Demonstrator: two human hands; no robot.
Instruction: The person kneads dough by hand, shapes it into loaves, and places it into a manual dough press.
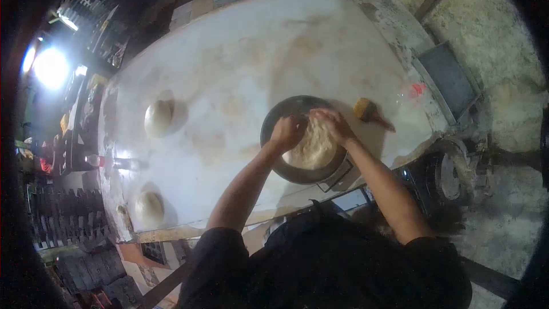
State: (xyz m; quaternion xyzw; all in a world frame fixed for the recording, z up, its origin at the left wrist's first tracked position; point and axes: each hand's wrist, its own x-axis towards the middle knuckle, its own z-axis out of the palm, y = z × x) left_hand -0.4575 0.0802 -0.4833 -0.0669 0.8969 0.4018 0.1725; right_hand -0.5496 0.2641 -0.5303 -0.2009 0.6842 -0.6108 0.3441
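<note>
A round dark pan (pixel 280 170) sits near the front edge of the white table, with pale, lumpy dough (pixel 313 151) spread in it. My left hand (pixel 287 132) is closed at the dough's far left edge, fingers curled under and partly hidden. Over the far right edge of the same dough, my right hand (pixel 333 126) has its fingers bent and pressed together, gripping it. Right of the pan lies a brush (pixel 364 110) with yellowish bristles and a reddish-brown handle.
Two smooth dough balls (pixel 158 118) rest on the left part of the table (pixel 240 86). A clear bottle (pixel 95 161) lies by the left edge. A grey rectangular tray (pixel 449 80) is at the right edge, near a red patch (pixel 419 88). A bright lamp (pixel 51 68) shines at left.
</note>
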